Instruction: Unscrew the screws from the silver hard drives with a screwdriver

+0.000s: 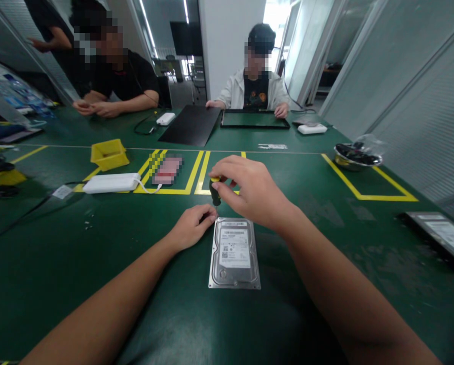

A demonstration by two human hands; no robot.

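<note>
A silver hard drive (235,253) with a white label lies flat on the green table (98,284) right in front of me. My right hand (250,190) is closed around the yellow-and-black handle of a screwdriver (215,191), held upright over the drive's far left corner. My left hand (192,226) rests on the table beside that corner, its fingers curled in a pinch close to the screwdriver's tip; what they pinch is hidden.
A white power bank (111,183) with a cable and a yellow bin (109,153) sit at the left. A metal bowl (358,157) stands at the right, a flat device (440,234) at the right edge. Two people sit across the table with dark panels (192,125).
</note>
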